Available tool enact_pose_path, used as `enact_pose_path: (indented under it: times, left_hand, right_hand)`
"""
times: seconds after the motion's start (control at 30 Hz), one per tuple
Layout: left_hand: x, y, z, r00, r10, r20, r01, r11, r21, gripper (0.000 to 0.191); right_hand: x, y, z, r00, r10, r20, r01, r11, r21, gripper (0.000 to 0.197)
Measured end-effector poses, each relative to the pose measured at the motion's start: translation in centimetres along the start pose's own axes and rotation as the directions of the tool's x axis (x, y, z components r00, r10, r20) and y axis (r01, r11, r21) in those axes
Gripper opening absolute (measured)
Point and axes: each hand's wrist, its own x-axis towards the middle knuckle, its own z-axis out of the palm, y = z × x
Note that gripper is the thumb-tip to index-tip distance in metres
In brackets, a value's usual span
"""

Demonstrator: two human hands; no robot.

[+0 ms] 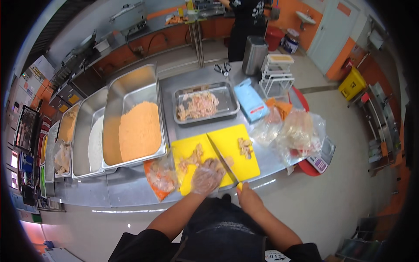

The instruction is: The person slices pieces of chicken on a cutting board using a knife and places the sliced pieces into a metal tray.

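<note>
My right hand [250,199], bare, grips the yellow handle of a long kitchen knife [223,159]. Its blade lies across a yellow cutting board [192,141], pointing away from me. Left of the blade, my left hand [207,176] in a clear plastic glove presses with bent fingers on pale meat, partly hiding it. Chopped meat pieces [193,156] lie beyond that hand, and another small pile of pieces [245,147] sits at the board's right side. Just right of the blade is a small flat piece of meat [229,160]. Behind the board, a shallow metal tray [228,101] holds more cut meat.
Deep steel pans with orange powder [140,131] and white powder [97,144] stand left. An orange-and-clear bag [160,179] touches the board's left side. Right are a blue packet [251,101] and plastic bags [299,131]. Scissors [223,68] lie behind; a person [246,29] stands beyond.
</note>
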Motion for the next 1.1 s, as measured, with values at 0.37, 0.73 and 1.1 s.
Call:
enact_pose_path:
  times: [0.37,0.73,1.1]
  left_hand:
    - [-0.1,0.6,-0.9,0.999,-0.036,-0.003,0.036,0.999,-0.041,0.019]
    - [-0.3,0.4,-0.3,1.000,0.009,-0.005,-0.009,1.000,0.012,0.020]
    - [-0.3,0.7,-0.8,0.998,-0.055,-0.019,0.054,0.998,-0.020,0.021]
  right_hand:
    - [0.0,0.0,0.0,0.997,0.053,0.050,-0.052,0.998,-0.020,0.039]
    - [0.1,0.2,-0.4,0.999,0.013,0.035,-0.014,1.000,0.016,0.040]
    - [0.5,0.7,-0.1,0.998,0.022,0.052,-0.022,1.000,0.001,0.042]
